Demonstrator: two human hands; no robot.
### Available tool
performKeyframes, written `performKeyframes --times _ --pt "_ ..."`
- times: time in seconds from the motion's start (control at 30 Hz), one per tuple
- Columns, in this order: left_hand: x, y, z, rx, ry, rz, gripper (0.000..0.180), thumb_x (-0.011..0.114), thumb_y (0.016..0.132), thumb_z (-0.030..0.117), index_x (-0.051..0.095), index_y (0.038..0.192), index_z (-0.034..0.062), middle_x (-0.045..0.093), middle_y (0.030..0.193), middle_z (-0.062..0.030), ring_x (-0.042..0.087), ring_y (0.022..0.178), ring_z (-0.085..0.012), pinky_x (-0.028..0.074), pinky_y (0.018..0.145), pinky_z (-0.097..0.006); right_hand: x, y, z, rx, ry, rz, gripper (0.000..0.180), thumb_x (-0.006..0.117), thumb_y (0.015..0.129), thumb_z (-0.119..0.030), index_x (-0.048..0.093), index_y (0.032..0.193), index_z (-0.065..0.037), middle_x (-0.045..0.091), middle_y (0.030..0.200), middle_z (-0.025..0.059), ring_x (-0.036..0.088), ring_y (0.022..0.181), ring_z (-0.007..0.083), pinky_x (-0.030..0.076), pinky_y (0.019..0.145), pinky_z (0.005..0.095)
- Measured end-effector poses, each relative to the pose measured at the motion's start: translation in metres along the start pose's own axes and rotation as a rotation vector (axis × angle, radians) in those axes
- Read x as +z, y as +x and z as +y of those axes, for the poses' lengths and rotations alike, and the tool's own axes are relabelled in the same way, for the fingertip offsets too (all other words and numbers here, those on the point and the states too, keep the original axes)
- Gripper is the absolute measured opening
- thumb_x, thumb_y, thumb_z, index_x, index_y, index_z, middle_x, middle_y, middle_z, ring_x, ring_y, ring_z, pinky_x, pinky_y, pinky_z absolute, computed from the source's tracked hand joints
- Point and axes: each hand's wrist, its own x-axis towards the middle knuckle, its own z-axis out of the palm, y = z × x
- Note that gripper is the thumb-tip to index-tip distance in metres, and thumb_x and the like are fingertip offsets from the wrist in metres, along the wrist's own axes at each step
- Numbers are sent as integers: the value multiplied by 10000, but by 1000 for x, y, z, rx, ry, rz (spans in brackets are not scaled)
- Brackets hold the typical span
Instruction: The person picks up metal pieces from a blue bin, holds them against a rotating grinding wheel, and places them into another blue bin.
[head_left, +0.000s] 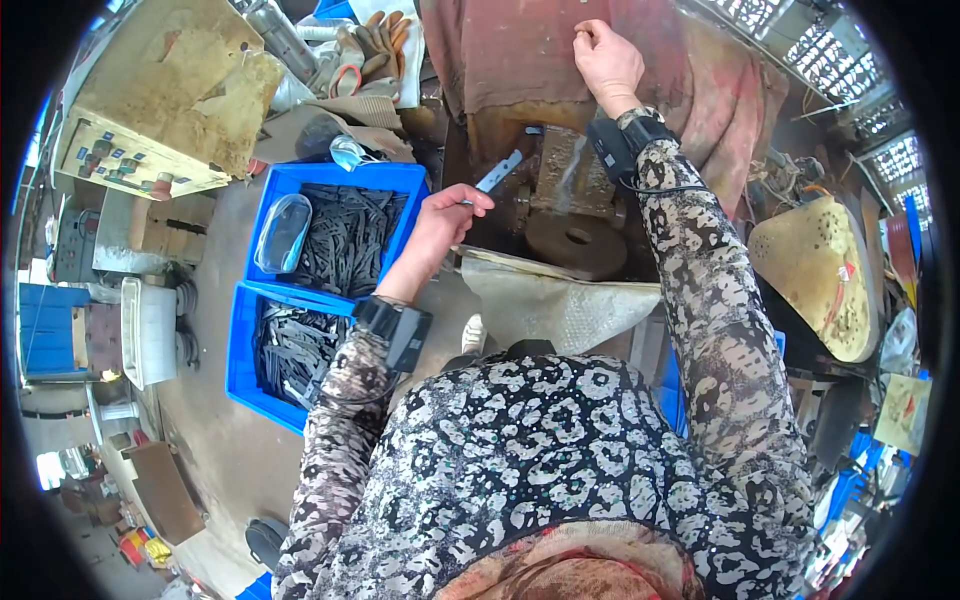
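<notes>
My left hand (pixel 446 228) is closed around one end of a flat, narrow metal piece (pixel 500 171), whose pale grey free end points up and to the right. Below and right of that piece, in a dark, wet, dirty machine bay, lies a thick round disc (pixel 577 245) with a hole in its middle, perhaps a grinding wheel. A mud-caked metal block (pixel 570 172) sits just behind it. Farther away, my right hand (pixel 608 68) is held over a reddish cloth (pixel 520 55) draped on the machine. Its fingers are curled together, and whatever may be between them is hidden.
Two blue bins stand at my left: the far bin (pixel 415 185) holds dark metal strips and a clear plastic tub (pixel 284 234), the near bin (pixel 240 345) more strips. A stained control box (pixel 150 110) is at far left. A pale sheet (pixel 560 308) hangs before the bay.
</notes>
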Motion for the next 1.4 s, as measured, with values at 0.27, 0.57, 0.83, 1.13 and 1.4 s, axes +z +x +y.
performKeyframes --times 0.27,0.57,0.83,1.13,1.4 --pt "13 23 -1 30 68 33 227 472 888 8 671 995 24 643 862 12 468 585 -31 342 491 -176 -20 -2 13 -118 261 -3 231 603 859 -308 678 991 -133 668 757 39 627 660 173 482 608 286" --pt "9 83 -7 543 740 87 277 491 819 -57 693 987 32 649 819 -67 603 636 -146 500 568 -270 -108 -159 -56 194 674 -280 141 589 911 -148 651 936 -23 535 629 -41 456 534 27 351 469 202" --pt "17 117 -51 840 1368 -133 275 580 769 57 679 1025 62 638 977 -153 615 916 -307 491 812 -395 -132 -265 -51 -101 567 -212 90 632 836 -26 658 921 -16 631 689 87 583 535 157 435 499 268" --pt "26 120 -55 783 1565 -323 79 588 724 43 657 743 78 627 821 -149 627 813 -315 522 721 -387 -129 -295 -38 -152 589 -307 93 655 789 -22 652 881 -35 645 699 89 616 550 225 451 487 300" --pt "27 132 -97 809 1584 -262 131 557 725 55 661 689 125 641 773 -130 640 762 -314 533 674 -385 -127 -311 -32 -137 617 -439 91 672 798 -46 653 887 -40 640 707 90 615 573 225 461 521 298"
